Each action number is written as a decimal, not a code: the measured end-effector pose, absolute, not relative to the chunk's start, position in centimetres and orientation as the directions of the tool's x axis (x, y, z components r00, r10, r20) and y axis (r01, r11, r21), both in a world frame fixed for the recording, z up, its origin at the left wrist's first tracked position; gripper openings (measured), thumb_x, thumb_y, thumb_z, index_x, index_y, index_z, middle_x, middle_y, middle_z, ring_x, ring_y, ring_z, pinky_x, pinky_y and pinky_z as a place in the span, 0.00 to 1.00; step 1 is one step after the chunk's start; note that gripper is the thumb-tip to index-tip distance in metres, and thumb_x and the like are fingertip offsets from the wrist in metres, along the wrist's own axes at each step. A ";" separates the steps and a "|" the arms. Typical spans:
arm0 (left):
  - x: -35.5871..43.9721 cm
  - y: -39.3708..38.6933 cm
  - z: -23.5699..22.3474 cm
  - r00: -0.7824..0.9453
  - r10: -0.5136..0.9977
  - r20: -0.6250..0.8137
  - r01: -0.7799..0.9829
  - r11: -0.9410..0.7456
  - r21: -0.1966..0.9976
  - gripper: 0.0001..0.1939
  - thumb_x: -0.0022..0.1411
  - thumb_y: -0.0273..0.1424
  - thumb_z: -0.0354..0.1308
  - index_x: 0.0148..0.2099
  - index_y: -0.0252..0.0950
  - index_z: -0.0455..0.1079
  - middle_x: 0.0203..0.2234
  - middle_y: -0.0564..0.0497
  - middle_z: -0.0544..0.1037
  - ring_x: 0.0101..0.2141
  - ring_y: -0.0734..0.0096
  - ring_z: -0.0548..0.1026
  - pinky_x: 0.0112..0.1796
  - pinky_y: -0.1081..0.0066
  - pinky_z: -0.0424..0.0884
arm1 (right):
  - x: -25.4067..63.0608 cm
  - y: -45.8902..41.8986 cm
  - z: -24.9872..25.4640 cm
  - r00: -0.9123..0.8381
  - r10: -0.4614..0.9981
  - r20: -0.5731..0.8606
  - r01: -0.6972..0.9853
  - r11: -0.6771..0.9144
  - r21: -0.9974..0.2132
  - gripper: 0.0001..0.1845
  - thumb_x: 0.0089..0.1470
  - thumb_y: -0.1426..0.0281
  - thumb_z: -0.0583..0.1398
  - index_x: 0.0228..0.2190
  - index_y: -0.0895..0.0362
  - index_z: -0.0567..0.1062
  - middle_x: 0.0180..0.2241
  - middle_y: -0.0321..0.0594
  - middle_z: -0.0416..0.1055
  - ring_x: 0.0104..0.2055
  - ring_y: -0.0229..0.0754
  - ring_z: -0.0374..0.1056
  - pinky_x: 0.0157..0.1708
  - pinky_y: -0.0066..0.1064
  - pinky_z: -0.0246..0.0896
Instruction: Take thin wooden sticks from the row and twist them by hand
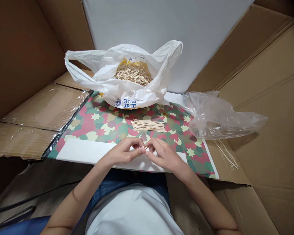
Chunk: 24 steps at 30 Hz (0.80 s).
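Observation:
My left hand (129,150) and my right hand (163,152) meet over the near edge of the board, fingertips almost touching. Both are closed in a pinch on a thin pale strand (143,147), of which only a small curled bit shows between the fingers. Just beyond them lies a flat bundle of thin, pale, straight strands (149,125), side by side on the camouflage-patterned sheet (107,125). Farther back stands an open white plastic bag (137,94) with a heap of short pale pieces (133,73) inside.
A crumpled clear plastic bag (222,120) lies at the right edge of the sheet. Several loose strands (226,155) rest on the cardboard beside it. A white strip (80,151) runs along the near edge. Cardboard walls (267,98) rise on both sides.

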<state>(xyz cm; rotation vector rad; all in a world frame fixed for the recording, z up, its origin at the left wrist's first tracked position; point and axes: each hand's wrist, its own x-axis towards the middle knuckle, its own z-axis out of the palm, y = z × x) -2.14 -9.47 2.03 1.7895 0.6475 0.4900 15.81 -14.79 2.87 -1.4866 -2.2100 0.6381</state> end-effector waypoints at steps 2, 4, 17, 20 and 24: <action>-2.1 -9.4 2.1 0.769 0.639 -0.023 0.186 -0.190 0.964 0.13 0.59 0.38 0.53 0.31 0.31 0.68 0.24 0.52 0.70 0.28 0.74 0.65 0.32 0.74 0.62 | 15.6 -14.8 2.8 -0.385 0.917 0.103 0.725 0.370 -0.581 0.04 0.55 0.72 0.51 0.28 0.56 0.62 0.25 0.35 0.64 0.27 0.37 0.61 0.28 0.28 0.55; -2.0 -9.3 1.9 0.765 0.642 -0.052 0.183 -0.140 0.973 0.15 0.58 0.39 0.54 0.29 0.31 0.67 0.22 0.53 0.68 0.26 0.75 0.64 0.30 0.74 0.61 | 15.4 -14.8 2.6 -0.384 0.912 0.146 0.708 0.392 -0.587 0.07 0.55 0.73 0.49 0.25 0.55 0.60 0.23 0.34 0.61 0.25 0.36 0.59 0.25 0.27 0.53; -1.9 -10.7 1.2 0.584 0.779 0.228 0.189 -0.404 0.895 0.07 0.60 0.32 0.53 0.34 0.33 0.68 0.29 0.50 0.70 0.33 0.72 0.67 0.37 0.72 0.63 | 15.6 -14.5 2.8 -0.327 0.945 0.020 0.584 0.219 -0.782 0.08 0.56 0.69 0.51 0.25 0.55 0.60 0.23 0.30 0.62 0.24 0.33 0.58 0.25 0.24 0.51; -2.0 -10.8 1.4 0.601 0.776 0.193 0.188 -0.372 0.909 0.08 0.59 0.33 0.54 0.34 0.34 0.70 0.30 0.50 0.71 0.33 0.72 0.68 0.37 0.72 0.64 | 15.8 -14.3 2.8 -0.321 0.946 -0.037 0.564 0.160 -0.810 0.08 0.55 0.68 0.52 0.26 0.55 0.60 0.23 0.30 0.64 0.24 0.33 0.59 0.24 0.23 0.51; -2.0 -10.3 1.1 0.622 0.778 0.090 0.209 -0.276 0.938 0.10 0.58 0.36 0.54 0.33 0.33 0.71 0.29 0.49 0.73 0.32 0.71 0.70 0.36 0.72 0.65 | 16.1 -13.9 2.5 -0.339 0.940 -0.027 0.656 0.215 -0.723 0.09 0.56 0.65 0.51 0.27 0.55 0.61 0.24 0.32 0.65 0.25 0.35 0.61 0.24 0.25 0.53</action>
